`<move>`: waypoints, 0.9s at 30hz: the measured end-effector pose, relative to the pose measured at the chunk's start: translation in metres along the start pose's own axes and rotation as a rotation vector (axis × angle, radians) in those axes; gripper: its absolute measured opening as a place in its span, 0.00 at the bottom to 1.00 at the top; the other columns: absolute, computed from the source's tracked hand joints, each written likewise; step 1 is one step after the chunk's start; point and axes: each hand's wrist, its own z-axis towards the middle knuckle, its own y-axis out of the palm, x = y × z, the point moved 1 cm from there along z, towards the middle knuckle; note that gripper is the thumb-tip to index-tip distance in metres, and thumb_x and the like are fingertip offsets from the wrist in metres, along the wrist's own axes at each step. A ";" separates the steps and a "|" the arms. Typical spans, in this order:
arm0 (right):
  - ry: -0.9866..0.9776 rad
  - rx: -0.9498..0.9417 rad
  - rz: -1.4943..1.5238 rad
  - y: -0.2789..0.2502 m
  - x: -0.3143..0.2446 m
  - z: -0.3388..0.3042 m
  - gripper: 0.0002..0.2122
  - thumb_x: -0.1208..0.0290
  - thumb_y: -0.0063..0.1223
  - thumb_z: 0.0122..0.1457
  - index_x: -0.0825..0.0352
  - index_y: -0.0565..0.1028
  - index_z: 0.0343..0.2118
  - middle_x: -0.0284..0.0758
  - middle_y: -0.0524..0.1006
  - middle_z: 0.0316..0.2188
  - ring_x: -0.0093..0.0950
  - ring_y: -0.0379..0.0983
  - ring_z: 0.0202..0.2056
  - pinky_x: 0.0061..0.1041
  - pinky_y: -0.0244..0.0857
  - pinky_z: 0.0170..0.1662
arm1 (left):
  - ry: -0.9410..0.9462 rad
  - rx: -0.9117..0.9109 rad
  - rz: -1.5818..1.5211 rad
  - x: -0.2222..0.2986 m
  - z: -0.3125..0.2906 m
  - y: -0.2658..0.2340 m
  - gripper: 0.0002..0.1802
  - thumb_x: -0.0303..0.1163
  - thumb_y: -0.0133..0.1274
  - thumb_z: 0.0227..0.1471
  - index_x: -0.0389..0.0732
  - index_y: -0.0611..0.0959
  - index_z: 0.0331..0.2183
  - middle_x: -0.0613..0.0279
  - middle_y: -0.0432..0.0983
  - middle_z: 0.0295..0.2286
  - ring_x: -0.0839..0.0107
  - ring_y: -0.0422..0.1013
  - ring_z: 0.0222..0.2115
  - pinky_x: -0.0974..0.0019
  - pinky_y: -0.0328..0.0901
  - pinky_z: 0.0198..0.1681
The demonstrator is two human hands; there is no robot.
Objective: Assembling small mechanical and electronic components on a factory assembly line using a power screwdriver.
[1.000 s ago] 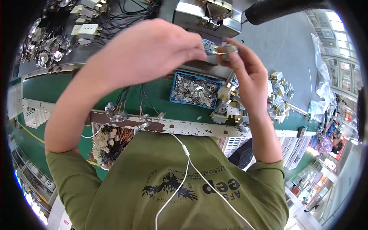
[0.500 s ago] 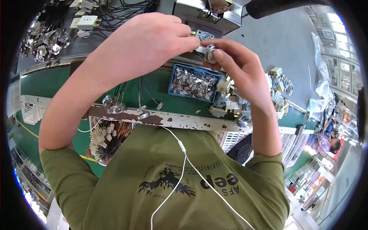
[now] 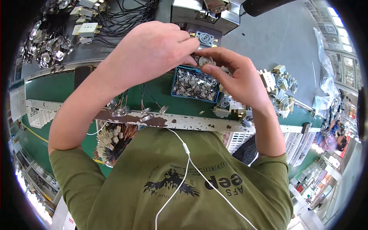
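Observation:
Between thumb and fingers of my right hand (image 3: 243, 78) is a small round metal disc part (image 3: 206, 61), held above the far edge of a blue tray. My left hand (image 3: 165, 46) meets it from the left, its fingers closed together at the disc's side. What those left fingertips pinch is hidden behind the hand. Just beyond the disc, a grey and white switch-like block (image 3: 205, 38) with brass tabs lies by the metal fixture. Small metal clips fill the blue tray (image 3: 172, 82) beneath my hands.
A boxy metal fixture (image 3: 184, 13) stands at the far middle. Round metal discs (image 3: 46, 57) and black wires (image 3: 126, 15) are heaped at the far left. More switch blocks (image 3: 281, 82) lie to the right. Several wired discs (image 3: 122, 110) rest on the worn near edge.
Both hands have come a little nearer, toward the tray. The disc has turned its round face more upward, and the switch block behind is more exposed.

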 end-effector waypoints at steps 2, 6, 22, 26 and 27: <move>-0.079 -0.008 -0.034 0.002 0.006 0.001 0.17 0.75 0.60 0.65 0.71 0.76 0.56 0.33 0.81 0.45 0.17 0.74 0.43 0.22 0.69 0.49 | -0.011 -0.021 -0.036 -0.002 0.001 -0.001 0.13 0.42 0.60 0.55 0.44 0.79 0.32 0.65 0.74 0.25 0.64 0.76 0.31 0.62 0.70 0.34; 0.015 -0.013 0.338 -0.005 0.014 0.001 0.17 0.71 0.59 0.67 0.73 0.76 0.55 0.35 0.82 0.44 0.19 0.76 0.42 0.24 0.71 0.48 | 0.041 -0.008 -0.112 -0.001 0.008 -0.006 0.12 0.42 0.60 0.54 0.45 0.79 0.32 0.65 0.74 0.25 0.65 0.75 0.32 0.61 0.70 0.35; -0.006 0.246 0.463 0.007 0.006 0.009 0.14 0.70 0.55 0.69 0.74 0.79 0.51 0.38 0.82 0.38 0.24 0.79 0.38 0.25 0.74 0.44 | -0.120 0.055 -0.235 0.001 -0.002 0.007 0.11 0.39 0.60 0.56 0.42 0.80 0.34 0.62 0.76 0.27 0.61 0.76 0.32 0.58 0.69 0.34; 0.110 0.069 0.202 -0.006 0.007 0.020 0.12 0.67 0.60 0.67 0.72 0.83 0.45 0.31 0.82 0.31 0.18 0.76 0.33 0.22 0.73 0.39 | -0.008 0.058 -0.026 0.004 -0.001 0.007 0.11 0.38 0.60 0.55 0.42 0.78 0.34 0.66 0.75 0.28 0.69 0.75 0.34 0.64 0.68 0.37; 0.136 -0.020 0.108 -0.008 0.007 0.021 0.12 0.67 0.60 0.67 0.72 0.83 0.45 0.31 0.82 0.31 0.18 0.76 0.32 0.21 0.73 0.38 | 0.014 0.039 0.021 0.005 -0.002 0.008 0.11 0.38 0.60 0.55 0.43 0.77 0.34 0.67 0.75 0.29 0.71 0.75 0.35 0.66 0.68 0.38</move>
